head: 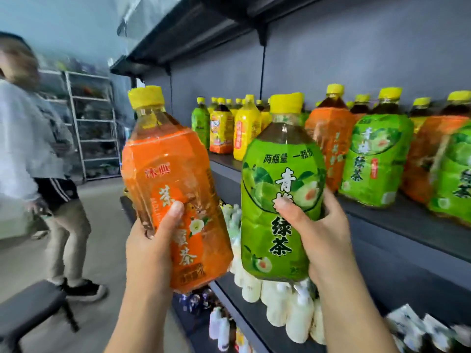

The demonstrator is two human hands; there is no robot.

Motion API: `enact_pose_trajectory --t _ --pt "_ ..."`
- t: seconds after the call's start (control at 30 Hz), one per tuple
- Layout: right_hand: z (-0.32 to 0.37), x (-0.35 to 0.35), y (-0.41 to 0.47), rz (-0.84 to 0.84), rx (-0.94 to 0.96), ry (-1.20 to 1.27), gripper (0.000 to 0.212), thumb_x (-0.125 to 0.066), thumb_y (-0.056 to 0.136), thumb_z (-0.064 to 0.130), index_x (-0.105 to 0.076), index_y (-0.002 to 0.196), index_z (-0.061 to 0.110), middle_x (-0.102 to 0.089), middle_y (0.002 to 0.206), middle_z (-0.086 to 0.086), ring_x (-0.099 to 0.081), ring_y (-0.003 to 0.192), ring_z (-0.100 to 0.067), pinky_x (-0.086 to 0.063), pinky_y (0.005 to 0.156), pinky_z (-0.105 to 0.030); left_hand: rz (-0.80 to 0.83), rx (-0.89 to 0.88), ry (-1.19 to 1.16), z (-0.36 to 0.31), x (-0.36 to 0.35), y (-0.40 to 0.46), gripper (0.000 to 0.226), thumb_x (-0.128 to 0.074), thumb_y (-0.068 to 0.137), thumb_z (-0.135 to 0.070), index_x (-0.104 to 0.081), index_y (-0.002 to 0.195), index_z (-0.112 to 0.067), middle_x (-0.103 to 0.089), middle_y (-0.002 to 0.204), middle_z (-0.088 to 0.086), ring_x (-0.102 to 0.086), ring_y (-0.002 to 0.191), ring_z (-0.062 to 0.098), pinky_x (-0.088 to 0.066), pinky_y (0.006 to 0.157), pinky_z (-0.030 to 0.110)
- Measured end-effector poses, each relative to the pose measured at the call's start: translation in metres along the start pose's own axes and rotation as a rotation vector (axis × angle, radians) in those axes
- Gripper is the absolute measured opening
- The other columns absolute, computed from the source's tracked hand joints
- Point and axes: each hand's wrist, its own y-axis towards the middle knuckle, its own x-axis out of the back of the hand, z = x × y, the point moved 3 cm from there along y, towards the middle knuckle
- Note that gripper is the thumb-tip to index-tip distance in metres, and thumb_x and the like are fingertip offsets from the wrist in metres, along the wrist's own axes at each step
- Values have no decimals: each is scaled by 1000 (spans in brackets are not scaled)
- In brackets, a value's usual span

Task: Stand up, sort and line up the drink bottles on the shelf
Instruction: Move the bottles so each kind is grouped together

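I am holding two large tea bottles up in front of a dark store shelf (pixel 397 222), one in each of my hands. My left hand (pixel 150 248) is gripping the orange-labelled tea bottle (pixel 173 184) around its lower half, thumb pressed across the label, and the bottle is tilting with its yellow cap leaning to the left. My right hand (pixel 323 238) is wrapping around the green-labelled green tea bottle (pixel 277 194) from its right side, thumb lying on the front of the label, and this bottle is standing close to upright. The two bottles are sitting just beside each other in the air, both clear of the shelf board. On the shelf behind them, more yellow-capped bottles are standing: an orange-labelled one (pixel 331 138) just beside a green-labelled one (pixel 374 154), further orange and green ones at the right edge, and a cluster of yellow-labelled bottles (pixel 244 128) farther back with a green one among them. On the lower shelf, white bottles (pixel 283 301) are crowding below my hands. To the left, another person in a pale top (pixel 23 138) is standing on the shop floor, blurred.
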Motion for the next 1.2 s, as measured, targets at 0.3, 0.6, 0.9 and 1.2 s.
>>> enact_pose_trajectory --t 0.3,0.6,0.9,1.2 --pt "-23 -24 112 8 150 41 43 -73 41 46 -65 83 51 -72 86 19 -69 83 -3 -52 80 -36 89 27 31 40 -49 121 98 -74 8 -73 -61 91 -23 -74 77 -3 -71 69 18 -52 64 35" --pt "-66 -63 208 -101 204 -54 43 -72 37 46 -64 79 54 -71 79 24 -67 77 6 -51 64 -16 263 68 -14 85 -82 246 71 -73 29 -56 -62 90 -22 -74 77 0 -71 68 22 -56 65 40" --pt "-96 -110 261 -418 306 -206 44 -83 35 32 -65 68 54 -68 67 28 -63 65 12 -45 54 -3 496 116 -113 127 -105 385 98 -72 6 -75 -63 87 -22 -74 74 -5 -70 66 16 -52 64 34" --pt "-135 -141 279 -730 306 -238 54 -83 33 33 -65 83 33 -71 76 22 -66 70 6 -50 63 -20 678 180 -102 160 -118 467 51 -70 39 -52 -58 79 -22 -69 60 -14 -66 56 4 -49 62 31"
